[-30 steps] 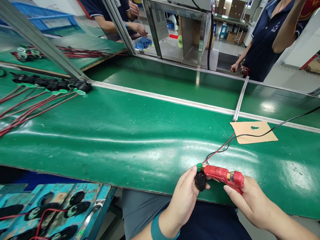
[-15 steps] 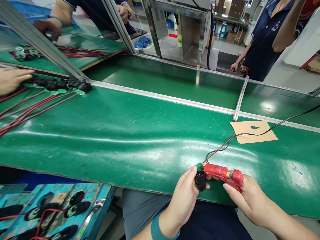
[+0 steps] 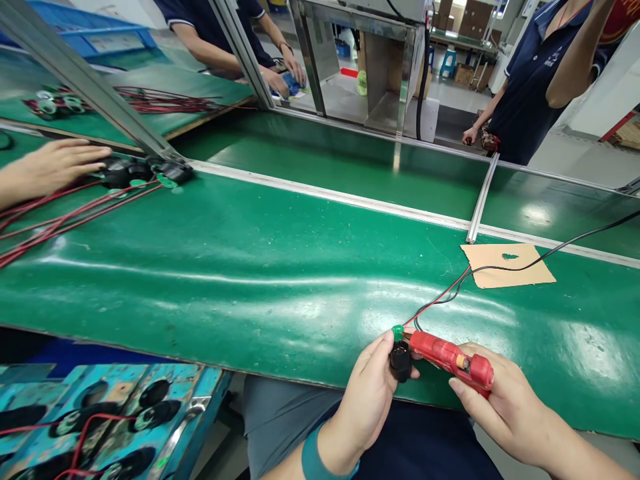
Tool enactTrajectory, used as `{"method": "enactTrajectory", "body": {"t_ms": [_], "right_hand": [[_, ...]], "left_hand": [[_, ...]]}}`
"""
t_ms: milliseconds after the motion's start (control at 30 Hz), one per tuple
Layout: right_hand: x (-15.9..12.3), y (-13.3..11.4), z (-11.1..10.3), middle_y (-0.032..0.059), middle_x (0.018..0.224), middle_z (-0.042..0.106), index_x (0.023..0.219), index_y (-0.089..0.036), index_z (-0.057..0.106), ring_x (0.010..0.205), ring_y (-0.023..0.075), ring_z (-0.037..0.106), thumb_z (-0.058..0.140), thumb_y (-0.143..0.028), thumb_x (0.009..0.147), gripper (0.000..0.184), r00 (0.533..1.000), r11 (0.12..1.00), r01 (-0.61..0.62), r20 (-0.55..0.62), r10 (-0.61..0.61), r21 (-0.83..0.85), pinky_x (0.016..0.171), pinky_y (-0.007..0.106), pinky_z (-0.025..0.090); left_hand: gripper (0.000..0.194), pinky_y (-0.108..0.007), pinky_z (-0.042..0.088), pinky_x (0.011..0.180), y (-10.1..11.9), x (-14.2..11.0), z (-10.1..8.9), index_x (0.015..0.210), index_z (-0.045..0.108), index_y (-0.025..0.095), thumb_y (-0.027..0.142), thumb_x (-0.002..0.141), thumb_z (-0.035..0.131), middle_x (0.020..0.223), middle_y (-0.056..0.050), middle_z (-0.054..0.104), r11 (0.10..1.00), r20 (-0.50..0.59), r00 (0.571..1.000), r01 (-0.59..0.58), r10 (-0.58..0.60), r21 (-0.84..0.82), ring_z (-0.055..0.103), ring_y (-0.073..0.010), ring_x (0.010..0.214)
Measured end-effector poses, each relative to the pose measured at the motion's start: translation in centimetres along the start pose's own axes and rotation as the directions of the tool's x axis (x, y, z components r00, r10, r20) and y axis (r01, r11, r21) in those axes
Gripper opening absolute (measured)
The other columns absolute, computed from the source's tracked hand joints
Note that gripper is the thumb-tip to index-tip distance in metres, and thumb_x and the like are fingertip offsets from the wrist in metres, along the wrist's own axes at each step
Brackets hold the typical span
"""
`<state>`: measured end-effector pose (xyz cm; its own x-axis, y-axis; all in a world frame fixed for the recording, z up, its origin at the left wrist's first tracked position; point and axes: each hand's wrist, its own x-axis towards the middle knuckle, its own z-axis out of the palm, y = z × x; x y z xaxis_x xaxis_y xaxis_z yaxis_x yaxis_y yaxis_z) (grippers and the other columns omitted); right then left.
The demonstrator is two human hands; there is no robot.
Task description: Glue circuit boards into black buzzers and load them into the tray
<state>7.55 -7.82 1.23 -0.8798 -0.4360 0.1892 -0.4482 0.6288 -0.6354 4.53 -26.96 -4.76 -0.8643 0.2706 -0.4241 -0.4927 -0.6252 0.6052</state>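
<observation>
Near the front edge of the green bench, my left hand pinches a small black round part with a green piece at its top. A thin red wire runs from the green piece toward the cardboard. My right hand is closed around a red hot glue gun, its narrow tip pointing left at the green piece. Whether the tip touches it I cannot tell. The fingers behind the black part are mostly hidden.
A cardboard piece lies under a black cord. At left, another person's hand is over black parts with red wires. A worn blue tray holds similar parts below. Metal rails border the bench; co-workers are beyond.
My right hand and the glue gun have shifted slightly right and down, and the tip has drawn back a little. My left hand stays put. The other person's hand at left moved right.
</observation>
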Motion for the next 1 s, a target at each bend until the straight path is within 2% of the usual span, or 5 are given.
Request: {"method": "enactTrajectory", "body": {"t_ms": [167,433,633,800,1000], "right_hand": [[0.28,-0.02,0.13,-0.0015,0.077,0.057,0.097,-0.023,0.051,0.066,0.0136,0.055,0.048,-0.016,0.1,0.008,1.0,1.0,0.006,-0.001,-0.006,-0.012,0.06,0.025,0.046],[0.42,0.08,0.23,-0.0035,0.07,0.052,0.091,-0.023,0.05,0.059,0.0128,0.049,0.047,-0.016,0.1,0.012,1.0,1.0,-0.004,-0.011,0.004,-0.013,0.054,0.025,0.042],[0.39,0.42,0.22,-0.0019,0.074,0.057,0.092,-0.023,0.05,0.062,0.0134,0.052,0.047,-0.018,0.101,0.01,0.999,0.999,-0.043,0.022,0.044,-0.015,0.058,0.025,0.044],[0.19,0.35,0.26,-0.0031,0.072,0.053,0.093,-0.023,0.05,0.062,0.0126,0.05,0.048,-0.016,0.1,0.01,1.0,0.999,0.001,-0.013,-0.002,-0.032,0.057,0.025,0.042],[0.22,0.03,0.17,-0.0015,0.077,0.056,0.096,-0.022,0.051,0.066,0.0132,0.053,0.048,-0.014,0.1,0.009,1.0,1.0,0.014,-0.019,-0.015,-0.012,0.06,0.025,0.044]], "left_hand": [[0.032,-0.031,0.055,0.067,-0.13,-0.03,-0.01,0.089,0.076,0.014,0.046,0.086,0.073,0.087,-0.008,0.068,1.0,0.003,1.0,-0.002,0.002,-0.015,0.059,-0.0187,0.077],[0.035,-0.031,0.056,0.065,-0.25,-0.08,-0.02,0.089,0.077,0.014,0.048,0.087,0.072,0.082,-0.008,0.068,1.0,0.001,1.0,-0.006,0.006,-0.011,0.058,-0.0181,0.074],[0.034,-0.031,0.056,0.064,-0.24,-0.08,-0.03,0.087,0.077,0.014,0.047,0.087,0.072,0.082,-0.008,0.069,1.0,0.0,1.0,-0.007,0.007,-0.012,0.058,-0.0184,0.075],[0.032,-0.03,0.056,0.064,-0.15,-0.07,-0.16,0.088,0.076,0.014,0.046,0.086,0.072,0.082,-0.007,0.068,1.0,0.0,1.0,-0.004,0.004,-0.01,0.057,-0.0178,0.075],[0.03,-0.03,0.056,0.065,-0.2,-0.07,-0.25,0.089,0.076,0.015,0.045,0.089,0.07,0.08,-0.006,0.067,1.0,0.01,1.0,0.0,0.0,0.0,0.057,-0.0174,0.074]]}}
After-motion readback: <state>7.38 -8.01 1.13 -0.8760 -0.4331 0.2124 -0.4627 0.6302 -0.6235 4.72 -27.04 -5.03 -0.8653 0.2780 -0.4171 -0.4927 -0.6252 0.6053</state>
